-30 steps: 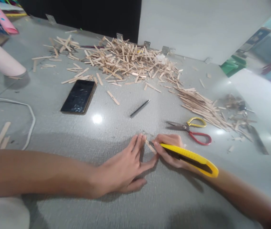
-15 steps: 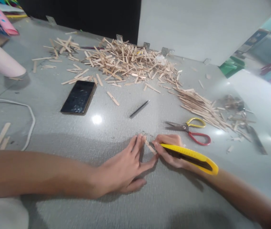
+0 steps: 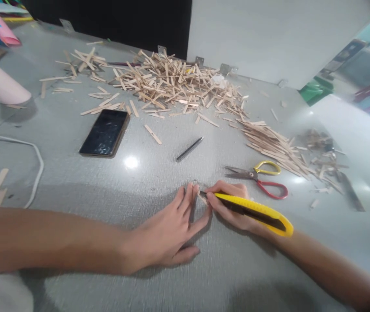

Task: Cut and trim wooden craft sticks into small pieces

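Observation:
My left hand [image 3: 173,232] lies low over the grey table, its fingertips holding a small wooden craft stick [image 3: 203,199] down against the surface. Most of that stick is hidden by fingers and the blade. A yellow utility knife [image 3: 256,212] is gripped in my right hand [image 3: 228,206], close to the left fingertips. Its blade tip meets the stick near its upper end. Scissors [image 3: 252,175] with one yellow and one red handle lie just beyond the right hand. Farther off rests a slim dark pen [image 3: 189,149].
A heap of loose craft sticks [image 3: 175,82] spreads along the back, with a neater bundle [image 3: 269,145] to its right. A phone [image 3: 105,133] lies left of centre. White cable [image 3: 38,164] curves at the left, below a pale tube [image 3: 1,80]. A metal blade [image 3: 350,193] lies far right.
My right hand and the knife have shifted slightly left and up, so the blade sits nearer the stick's upper end. My left hand stays almost in place.

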`<state>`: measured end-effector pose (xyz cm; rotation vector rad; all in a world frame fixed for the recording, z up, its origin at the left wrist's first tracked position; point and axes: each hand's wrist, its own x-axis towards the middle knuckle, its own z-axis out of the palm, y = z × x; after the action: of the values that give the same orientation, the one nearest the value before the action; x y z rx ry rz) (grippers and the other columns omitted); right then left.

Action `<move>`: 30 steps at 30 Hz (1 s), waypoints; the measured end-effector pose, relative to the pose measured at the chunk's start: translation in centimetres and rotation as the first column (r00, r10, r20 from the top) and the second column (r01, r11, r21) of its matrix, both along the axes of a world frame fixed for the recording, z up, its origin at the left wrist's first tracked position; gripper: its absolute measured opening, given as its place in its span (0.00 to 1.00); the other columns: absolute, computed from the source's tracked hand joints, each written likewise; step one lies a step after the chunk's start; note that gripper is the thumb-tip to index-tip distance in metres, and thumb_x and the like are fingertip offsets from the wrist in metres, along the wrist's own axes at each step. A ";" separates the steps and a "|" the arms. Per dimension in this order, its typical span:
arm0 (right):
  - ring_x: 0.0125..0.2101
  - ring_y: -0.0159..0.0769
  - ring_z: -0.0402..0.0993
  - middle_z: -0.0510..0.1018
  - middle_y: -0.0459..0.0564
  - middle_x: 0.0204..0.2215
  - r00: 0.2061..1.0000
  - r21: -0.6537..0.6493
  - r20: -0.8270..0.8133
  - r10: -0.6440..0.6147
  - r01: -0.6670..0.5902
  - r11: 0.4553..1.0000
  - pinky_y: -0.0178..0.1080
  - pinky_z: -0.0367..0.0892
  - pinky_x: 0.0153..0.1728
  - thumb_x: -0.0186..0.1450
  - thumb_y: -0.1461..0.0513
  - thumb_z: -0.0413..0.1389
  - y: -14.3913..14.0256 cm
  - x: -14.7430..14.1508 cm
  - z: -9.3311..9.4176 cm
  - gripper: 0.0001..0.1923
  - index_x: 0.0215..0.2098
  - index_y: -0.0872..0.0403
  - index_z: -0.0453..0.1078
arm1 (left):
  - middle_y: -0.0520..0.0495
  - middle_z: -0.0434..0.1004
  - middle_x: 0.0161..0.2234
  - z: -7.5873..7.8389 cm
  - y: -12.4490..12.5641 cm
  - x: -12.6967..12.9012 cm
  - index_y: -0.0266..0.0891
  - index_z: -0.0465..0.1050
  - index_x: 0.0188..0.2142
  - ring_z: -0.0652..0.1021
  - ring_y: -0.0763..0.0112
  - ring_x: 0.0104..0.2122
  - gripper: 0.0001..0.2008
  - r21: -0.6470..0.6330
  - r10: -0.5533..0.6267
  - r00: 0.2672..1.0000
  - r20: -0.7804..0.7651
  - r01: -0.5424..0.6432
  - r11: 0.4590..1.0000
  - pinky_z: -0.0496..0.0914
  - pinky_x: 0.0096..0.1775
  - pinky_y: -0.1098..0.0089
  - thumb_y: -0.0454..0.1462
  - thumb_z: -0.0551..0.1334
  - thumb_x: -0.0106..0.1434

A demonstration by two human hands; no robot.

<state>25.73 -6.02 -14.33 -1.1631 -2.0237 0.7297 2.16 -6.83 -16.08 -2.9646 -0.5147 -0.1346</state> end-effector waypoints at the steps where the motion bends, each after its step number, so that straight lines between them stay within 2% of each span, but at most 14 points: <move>1: 0.20 0.29 0.69 0.76 0.43 0.22 1.000 -0.004 0.004 -0.003 0.003 1.000 0.33 0.63 0.23 0.76 0.59 0.57 0.0 0.0 0.0 0.12 0.34 0.53 0.75 | 0.12 0.74 0.61 0.0 0.0 0.0 0.25 0.56 0.72 0.71 0.22 0.66 0.46 0.002 0.001 1.000 -0.002 -0.001 1.000 0.57 0.64 0.38 0.60 0.59 0.71; 7: 0.20 0.29 0.71 0.76 0.43 0.22 1.000 -0.012 0.012 -0.013 0.013 1.000 0.33 0.63 0.24 0.75 0.60 0.58 0.0 0.0 0.1 0.12 0.34 0.54 0.75 | 0.09 0.73 0.60 0.0 0.0 0.1 0.23 0.55 0.72 0.71 0.19 0.65 0.47 0.031 -0.006 1.000 -0.007 0.006 0.999 0.57 0.63 0.37 0.60 0.58 0.71; 18: 0.20 0.28 0.70 0.77 0.43 0.21 1.000 -0.001 0.002 -0.016 0.016 1.000 0.32 0.62 0.23 0.75 0.61 0.58 -0.1 0.0 -0.1 0.11 0.34 0.54 0.75 | 0.12 0.74 0.61 0.1 -0.1 0.1 0.25 0.55 0.72 0.72 0.22 0.65 0.46 0.044 0.005 0.999 -0.035 -0.003 0.999 0.55 0.64 0.39 0.61 0.56 0.71; 30: 0.21 0.28 0.70 0.76 0.42 0.23 1.000 0.016 0.006 0.009 -0.009 1.000 0.33 0.62 0.26 0.77 0.61 0.57 0.0 0.1 -0.7 0.13 0.33 0.53 0.73 | 0.13 0.76 0.60 -0.1 0.1 0.1 0.25 0.56 0.72 0.72 0.22 0.65 0.46 0.066 0.000 1.000 -0.027 0.002 0.998 0.55 0.64 0.38 0.61 0.55 0.71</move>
<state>25.79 -6.01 -15.02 -1.1489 -2.0370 0.7141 2.31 -6.75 -16.23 -2.8987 -0.4952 -0.1097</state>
